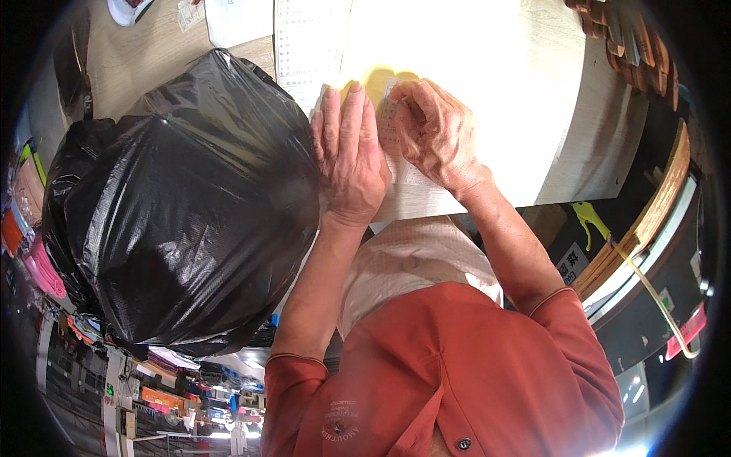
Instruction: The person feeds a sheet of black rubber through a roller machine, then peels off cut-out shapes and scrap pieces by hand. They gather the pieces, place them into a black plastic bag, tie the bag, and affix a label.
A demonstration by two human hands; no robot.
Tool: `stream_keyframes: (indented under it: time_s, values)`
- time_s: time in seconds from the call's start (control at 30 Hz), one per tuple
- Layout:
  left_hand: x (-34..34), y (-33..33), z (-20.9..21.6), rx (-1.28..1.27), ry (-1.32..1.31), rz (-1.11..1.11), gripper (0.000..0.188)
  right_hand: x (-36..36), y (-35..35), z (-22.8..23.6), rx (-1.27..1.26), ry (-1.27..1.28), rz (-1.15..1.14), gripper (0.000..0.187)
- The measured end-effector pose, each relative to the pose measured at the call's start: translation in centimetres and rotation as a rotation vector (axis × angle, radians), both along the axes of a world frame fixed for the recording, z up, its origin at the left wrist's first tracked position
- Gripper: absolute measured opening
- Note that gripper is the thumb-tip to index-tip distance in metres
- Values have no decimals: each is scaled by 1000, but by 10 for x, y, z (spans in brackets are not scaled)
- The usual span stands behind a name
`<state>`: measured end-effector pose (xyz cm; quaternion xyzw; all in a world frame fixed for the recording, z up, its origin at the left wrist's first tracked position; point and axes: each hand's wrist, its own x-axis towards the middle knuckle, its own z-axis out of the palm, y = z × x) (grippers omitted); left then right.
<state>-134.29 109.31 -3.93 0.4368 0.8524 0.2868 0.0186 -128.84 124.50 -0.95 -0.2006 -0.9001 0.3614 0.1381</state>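
My left hand (350, 156) lies flat on the tabletop, fingers stretched out and side by side, at the edge of some printed paper. Just right of it, my right hand (438, 133) is curled closed over a small printed paper slip (389, 126). Whatever is inside those curled fingers, if anything, is hidden. A large, full black plastic bag (205, 206) stands against the left side of my left hand and forearm. Beyond my left fingertips, a long printed sheet (301, 42) with rows of text lies on the table.
Strong light washes out the middle of the pale wooden table (601, 145). Stacked brown strips (636, 49) sit at the far right corner. Beyond the right edge are a yellow-green air blow gun (591, 222) with a hose and a curved wooden edge (655, 206).
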Motion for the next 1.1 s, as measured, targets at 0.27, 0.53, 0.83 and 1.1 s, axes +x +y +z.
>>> stream_keyframes:
  time_s: [0.27, 0.53, 0.83, 1.1]
  values:
    - [-1, -1, -2, 2, -14, -13, 48, 1, -3, 2, -18, -51, -36, 43]
    - [0, -1, -1, 0, -16, -16, 48, 3, 1, 2, -147, -142, -83, 38]
    - [1, 2, -7, 10, 51, 8, 45, 4, 8, -6, -31, -106, -42, 28]
    - [1, 3, -2, 2, 62, 18, 47, 3, 12, -8, 48, -31, -6, 17]
